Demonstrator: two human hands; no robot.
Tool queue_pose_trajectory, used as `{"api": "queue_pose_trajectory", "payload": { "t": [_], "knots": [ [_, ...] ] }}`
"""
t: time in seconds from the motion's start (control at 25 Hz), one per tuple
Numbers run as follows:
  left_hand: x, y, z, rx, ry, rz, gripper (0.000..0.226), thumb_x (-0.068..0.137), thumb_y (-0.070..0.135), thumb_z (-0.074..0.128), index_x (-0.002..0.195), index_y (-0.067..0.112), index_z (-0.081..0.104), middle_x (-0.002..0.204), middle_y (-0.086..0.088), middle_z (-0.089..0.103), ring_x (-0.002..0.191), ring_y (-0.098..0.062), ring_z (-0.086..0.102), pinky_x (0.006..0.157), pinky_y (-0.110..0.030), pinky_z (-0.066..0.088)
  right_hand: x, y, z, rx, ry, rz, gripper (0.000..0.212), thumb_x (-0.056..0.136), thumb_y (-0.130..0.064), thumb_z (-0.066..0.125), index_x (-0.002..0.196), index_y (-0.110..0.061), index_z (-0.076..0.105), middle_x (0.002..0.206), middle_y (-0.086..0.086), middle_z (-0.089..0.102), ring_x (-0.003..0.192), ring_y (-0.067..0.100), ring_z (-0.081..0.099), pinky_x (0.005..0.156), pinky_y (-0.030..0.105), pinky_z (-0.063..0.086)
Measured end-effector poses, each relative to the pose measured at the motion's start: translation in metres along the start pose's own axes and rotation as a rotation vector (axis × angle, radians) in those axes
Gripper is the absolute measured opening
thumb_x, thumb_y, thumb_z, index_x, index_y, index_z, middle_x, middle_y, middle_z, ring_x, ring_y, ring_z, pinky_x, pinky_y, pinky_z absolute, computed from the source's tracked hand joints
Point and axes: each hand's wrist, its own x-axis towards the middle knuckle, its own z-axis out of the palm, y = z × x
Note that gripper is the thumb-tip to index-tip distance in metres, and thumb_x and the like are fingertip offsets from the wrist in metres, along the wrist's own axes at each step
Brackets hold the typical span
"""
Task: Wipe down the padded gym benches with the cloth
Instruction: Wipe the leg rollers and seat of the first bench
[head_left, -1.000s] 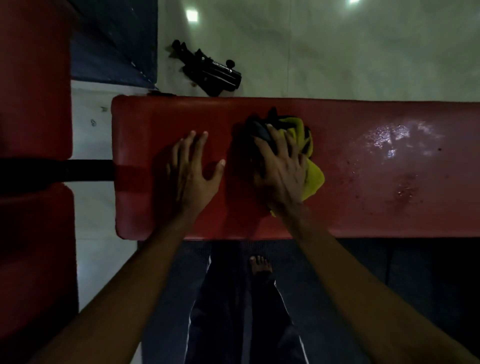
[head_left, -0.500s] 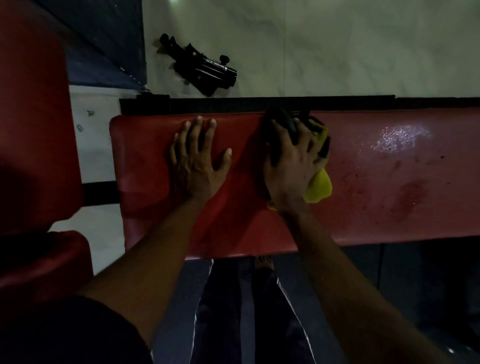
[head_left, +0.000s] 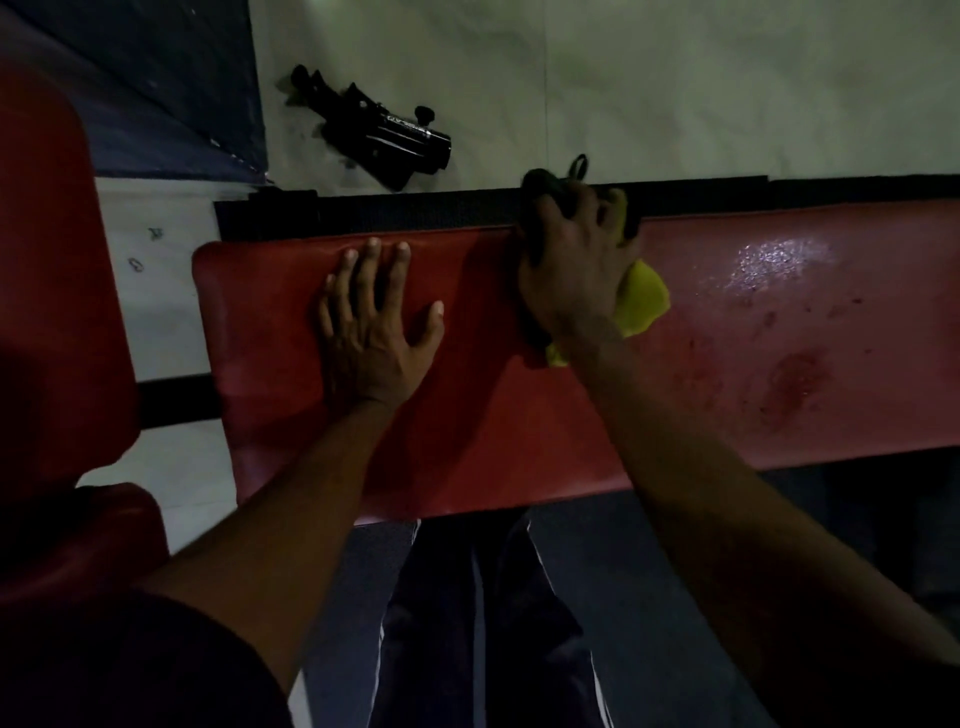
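Note:
A long red padded bench (head_left: 519, 426) runs across the view. My left hand (head_left: 376, 332) lies flat on its left part, fingers spread and straight. My right hand (head_left: 574, 265) presses a yellow and black cloth (head_left: 641, 301) against the bench's far edge, with fingers curled over the cloth and down past the rim. Yellow cloth sticks out to the right of the palm. A wet shiny patch (head_left: 774, 260) and dark stains (head_left: 795, 384) mark the pad to the right of the cloth.
Another red pad (head_left: 57, 291) stands at the left, with a lower one below it. A black device (head_left: 379, 135) lies on the pale floor beyond the bench. A black frame bar (head_left: 395, 213) runs along the bench's far side. My legs stand below the near edge.
My right hand has slid the cloth from the middle of the pad out to its far edge. My left hand has also shifted toward the far edge, still flat.

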Motion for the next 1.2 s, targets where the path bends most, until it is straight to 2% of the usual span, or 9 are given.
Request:
{"api": "queue_pose_trajectory", "payload": {
  "t": [0.08,0.2,0.36,0.52,0.68,0.8,0.96,1.04,1.2],
  "knots": [
    [0.000,0.000,0.000,0.007,0.004,-0.004,0.067,0.096,0.055,0.046,0.156,0.029,0.032,0.162,-0.004,0.031,0.150,-0.027,0.025,0.119,-0.048,0.019,-0.016,-0.009,0.006,0.006,-0.017,-0.154,0.045,0.093,-0.040,0.053,0.137,-0.026,0.055,0.154,0.009,0.041,0.145,0.046,0.028,0.105,0.067,0.030],
    [-0.001,0.001,0.001,0.017,0.014,0.005,0.067,0.096,0.056,0.047,0.156,0.030,0.032,0.161,-0.004,0.033,0.150,-0.027,0.026,0.119,-0.049,0.020,-0.013,0.033,0.001,0.008,0.023,-0.220,0.046,0.094,-0.046,0.049,0.138,-0.031,0.054,0.155,0.007,0.040,0.146,0.042,0.029,0.099,0.062,0.044],
    [0.001,0.001,-0.001,-0.013,0.027,-0.004,0.067,0.094,0.054,0.052,0.153,0.029,0.037,0.159,-0.004,0.035,0.149,-0.027,0.028,0.119,-0.049,0.021,-0.018,0.097,-0.005,0.165,0.090,0.039,0.051,0.090,-0.043,0.051,0.141,-0.035,0.053,0.158,0.005,0.034,0.147,0.037,0.028,0.109,0.056,0.039],
    [0.010,0.021,-0.007,-0.127,0.052,0.071,0.060,0.092,0.038,0.057,0.149,0.022,0.044,0.156,-0.007,0.040,0.145,-0.028,0.032,0.118,-0.049,0.024,-0.022,0.072,0.003,0.209,0.193,0.179,0.046,0.090,-0.039,0.054,0.135,-0.030,0.060,0.159,0.007,0.036,0.142,0.040,0.036,0.108,0.047,0.039],
    [0.037,0.054,0.005,-0.104,-0.052,0.265,0.051,0.101,0.039,0.044,0.149,0.021,0.045,0.153,-0.007,0.044,0.144,-0.027,0.034,0.115,-0.050,0.027,-0.031,0.041,0.011,0.104,0.088,-0.037,0.042,0.093,-0.032,0.055,0.134,-0.030,0.060,0.161,0.004,0.035,0.138,0.042,0.038,0.095,0.050,0.043],
    [0.038,0.056,0.014,0.009,-0.079,0.271,0.053,0.103,0.048,0.038,0.151,0.026,0.039,0.155,-0.005,0.041,0.145,-0.026,0.033,0.116,-0.049,0.022,-0.027,0.096,-0.001,0.099,0.110,-0.171,0.044,0.088,-0.027,0.054,0.132,-0.030,0.062,0.160,0.005,0.036,0.133,0.040,0.044,0.095,0.047,0.048],
    [0.038,0.056,0.011,0.018,-0.099,0.252,0.057,0.100,0.056,0.040,0.151,0.030,0.038,0.155,-0.004,0.041,0.145,-0.027,0.032,0.115,-0.050,0.024,-0.062,0.182,-0.012,0.217,0.148,0.184,0.044,0.086,-0.029,0.058,0.130,-0.032,0.061,0.160,0.004,0.031,0.132,0.037,0.045,0.102,0.047,0.046],
    [0.037,0.057,0.011,0.021,-0.097,0.241,0.058,0.100,0.057,0.041,0.151,0.031,0.039,0.154,-0.004,0.041,0.145,-0.026,0.032,0.115,-0.049,0.023,-0.068,0.183,-0.009,0.334,0.192,0.354,0.044,0.087,-0.029,0.058,0.130,-0.031,0.061,0.158,0.008,0.033,0.136,0.036,0.043,0.105,0.051,0.045],
    [0.037,0.056,0.014,0.029,-0.072,0.245,0.057,0.099,0.058,0.043,0.150,0.031,0.040,0.153,-0.004,0.043,0.144,-0.027,0.034,0.115,-0.048,0.024,-0.044,0.118,-0.012,0.412,0.263,0.270,0.043,0.081,-0.024,0.060,0.124,-0.024,0.069,0.149,0.013,0.045,0.133,0.033,0.045,0.105,0.039,0.040]
  ]
}}
